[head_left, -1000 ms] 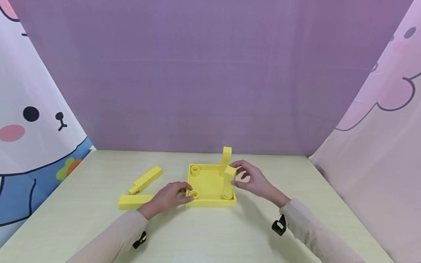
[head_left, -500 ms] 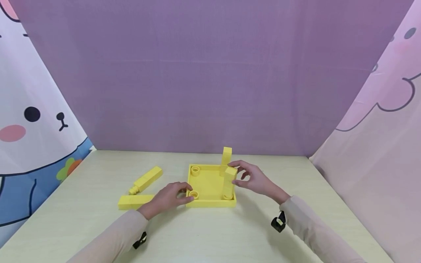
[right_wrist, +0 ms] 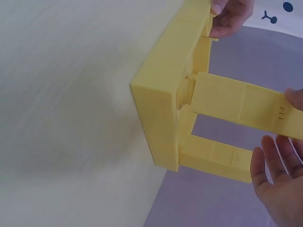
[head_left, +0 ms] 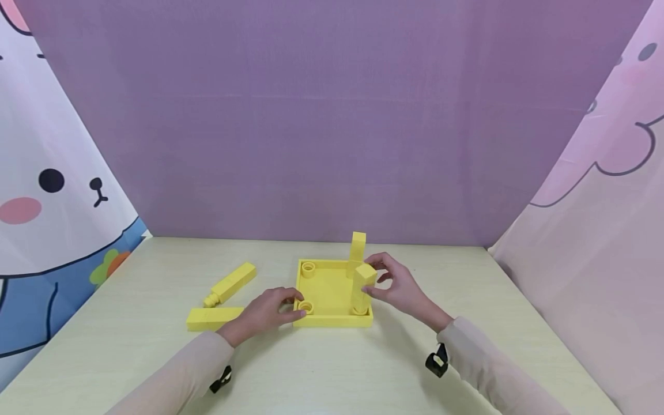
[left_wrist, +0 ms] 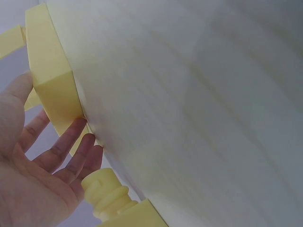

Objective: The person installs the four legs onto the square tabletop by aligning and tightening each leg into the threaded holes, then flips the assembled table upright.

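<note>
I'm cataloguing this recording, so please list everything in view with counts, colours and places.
Tray: one, yellow, mid-table
Open round sockets: two, yellow, tray's left corners
Near corner bar: one, yellow, standing at tray's near right corner
Far corner bar: one, yellow, standing at tray's far right corner
Loose bars: two, yellow, lying left of tray
Table: one, pale, beneath everything
Backdrop: one, purple, behind table
Printed side cloths: two, white-and-blue left, pink-and-pale right
Black wrist devices: two, black, below wrists
Sleeves: two, beige, on both arms
Left hand: one, gripping tray's near left corner
Right hand: one, holding near corner bar
</note>
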Demonstrator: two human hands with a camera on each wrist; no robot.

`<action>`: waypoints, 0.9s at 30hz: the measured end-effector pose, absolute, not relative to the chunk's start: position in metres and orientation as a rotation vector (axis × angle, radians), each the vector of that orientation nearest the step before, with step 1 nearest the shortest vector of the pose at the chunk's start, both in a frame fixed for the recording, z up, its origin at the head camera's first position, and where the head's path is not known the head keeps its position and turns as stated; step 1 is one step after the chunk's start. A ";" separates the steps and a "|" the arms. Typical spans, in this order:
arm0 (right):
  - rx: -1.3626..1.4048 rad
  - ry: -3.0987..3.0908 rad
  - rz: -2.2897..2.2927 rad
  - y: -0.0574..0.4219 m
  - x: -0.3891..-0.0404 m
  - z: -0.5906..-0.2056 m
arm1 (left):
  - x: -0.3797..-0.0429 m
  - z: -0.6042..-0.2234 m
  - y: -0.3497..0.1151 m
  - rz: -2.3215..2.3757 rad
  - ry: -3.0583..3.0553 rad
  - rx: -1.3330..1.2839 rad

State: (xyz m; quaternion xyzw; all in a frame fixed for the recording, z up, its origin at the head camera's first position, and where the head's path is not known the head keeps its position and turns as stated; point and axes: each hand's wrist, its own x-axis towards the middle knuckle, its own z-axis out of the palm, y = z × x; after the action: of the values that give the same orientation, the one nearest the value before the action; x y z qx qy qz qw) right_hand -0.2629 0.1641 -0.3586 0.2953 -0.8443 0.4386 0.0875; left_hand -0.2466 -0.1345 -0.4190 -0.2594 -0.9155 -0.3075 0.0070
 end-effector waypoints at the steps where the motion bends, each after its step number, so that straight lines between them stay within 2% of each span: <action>1: 0.884 -2.514 1.320 0.164 -0.263 -0.359 | -0.247 -0.419 -0.135 -0.962 -2.863 -0.811; 15: 1.073 -2.623 1.285 0.172 -0.264 -0.342 | -0.246 -0.420 -0.134 -0.955 -2.859 -0.807; 21: 1.023 -2.612 1.244 0.166 -0.249 -0.328 | -0.246 -0.419 -0.134 -0.957 -2.857 -0.814; 27: 0.927 -2.505 1.218 0.166 -0.255 -0.346 | -0.246 -0.419 -0.134 -0.956 -2.853 -0.815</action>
State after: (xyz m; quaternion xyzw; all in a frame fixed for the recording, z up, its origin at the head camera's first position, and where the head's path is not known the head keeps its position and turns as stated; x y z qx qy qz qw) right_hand -0.2547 0.1661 -0.3464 0.3140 -0.8488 0.4128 0.1026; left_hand -0.2458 -0.1341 -0.4189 -0.2615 -0.9151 -0.3066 0.0124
